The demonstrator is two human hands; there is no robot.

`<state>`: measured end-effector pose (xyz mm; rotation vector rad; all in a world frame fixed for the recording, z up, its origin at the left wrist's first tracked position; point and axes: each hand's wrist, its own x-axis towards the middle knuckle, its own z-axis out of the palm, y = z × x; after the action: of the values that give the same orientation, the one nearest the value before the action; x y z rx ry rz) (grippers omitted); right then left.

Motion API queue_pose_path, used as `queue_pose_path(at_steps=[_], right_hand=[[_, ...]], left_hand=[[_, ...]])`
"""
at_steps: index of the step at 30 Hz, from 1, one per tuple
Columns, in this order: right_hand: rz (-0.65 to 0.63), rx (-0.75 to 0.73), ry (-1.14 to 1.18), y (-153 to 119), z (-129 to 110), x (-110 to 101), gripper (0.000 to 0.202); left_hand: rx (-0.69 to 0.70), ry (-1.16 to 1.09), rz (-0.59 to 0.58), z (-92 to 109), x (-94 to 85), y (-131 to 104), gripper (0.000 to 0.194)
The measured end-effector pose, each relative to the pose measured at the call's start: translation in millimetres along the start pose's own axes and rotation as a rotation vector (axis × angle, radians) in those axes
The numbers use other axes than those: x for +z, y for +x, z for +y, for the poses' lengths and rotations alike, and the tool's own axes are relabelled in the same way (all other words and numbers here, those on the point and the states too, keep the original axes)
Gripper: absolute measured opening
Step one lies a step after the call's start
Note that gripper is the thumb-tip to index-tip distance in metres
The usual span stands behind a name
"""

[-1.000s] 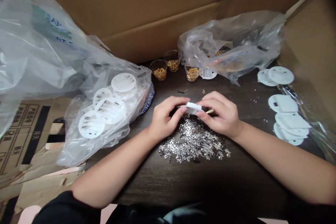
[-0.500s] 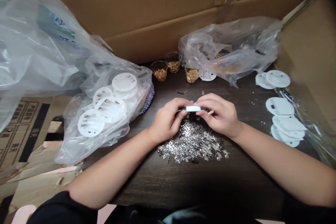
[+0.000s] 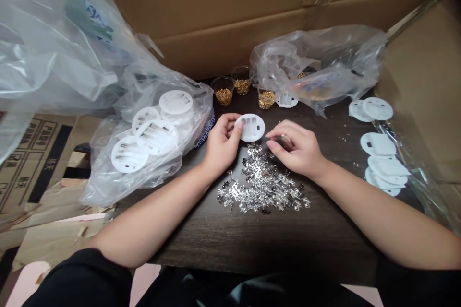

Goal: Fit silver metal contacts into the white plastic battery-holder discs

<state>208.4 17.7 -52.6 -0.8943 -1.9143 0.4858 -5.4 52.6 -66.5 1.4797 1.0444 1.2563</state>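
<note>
My left hand (image 3: 224, 143) is closed on the edge of a round white plastic battery case (image 3: 251, 128), thumb on top. Its recessed slots and a small dark rectangular hole face up. To its right, just apart from the case, my right hand (image 3: 296, 146) is curled with thumb and forefinger close together. Whatever lies inside those fingers is too hidden to name. Below both hands spreads a pile of small silvery metal contact pieces and springs (image 3: 264, 184) on the dark wooden table (image 3: 223, 237).
On the left, several white cases (image 3: 130, 154) lie on a clear plastic bag (image 3: 95, 172). More white cases (image 3: 387, 170) are stacked at the right. Clear cups (image 3: 223, 90) of gold-coloured pieces stand at the back beside another plastic bag (image 3: 324, 64). Cardboard walls (image 3: 230, 24) enclose the table.
The case was held edge-on between both hands; now it lies face up in my left hand, farther left. My right hand has let go of it. A pale-tipped stick seen by my right hand no longer shows clearly.
</note>
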Motion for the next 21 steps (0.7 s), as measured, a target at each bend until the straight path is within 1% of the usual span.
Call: queue_pose_path(at_steps=[2,5,7,10,13,17,19,21], right_hand=[[-0.156,-0.063,-0.034,-0.4,-5.2,-2.0,0.007],[-0.378,-0.145,-0.147,-3.8,-14.8,-1.1,0.007],[-0.467,-0.198,-0.256,-6.5,-19.7,1.7,0.011],[-0.547,-0.236,-0.360,-8.6,-21.9,6.0,0.017],[-0.572,-0.233,-0.370,-8.6,-19.3,7.7,0.018],[-0.553,-0.227,-0.333,-9.8,-15.1,8.1,0.016],[-0.501,-0.241,-0.318,-11.3,-13.8,8.4,0.014],[-0.373,-0.242,-0.303,-12.6,-12.8,9.0,0.011]], left_hand=[[-0.064,-0.068,0.014,-2.8,-0.6,3.5,0.028],[-0.109,-0.112,0.014,-2.9,-1.6,5.6,0.031],[-0.114,-0.125,-0.005,-0.7,-1.7,5.2,0.030],[-0.111,-0.116,-0.037,3.9,-1.1,3.7,0.024],[-0.119,-0.101,-0.056,7.5,-0.4,2.8,0.020],[-0.163,-0.145,-0.058,8.7,-0.4,3.4,0.017],[-0.195,-0.184,-0.064,7.9,-0.7,3.7,0.019],[-0.224,-0.231,-0.088,7.0,-0.9,3.4,0.021]])
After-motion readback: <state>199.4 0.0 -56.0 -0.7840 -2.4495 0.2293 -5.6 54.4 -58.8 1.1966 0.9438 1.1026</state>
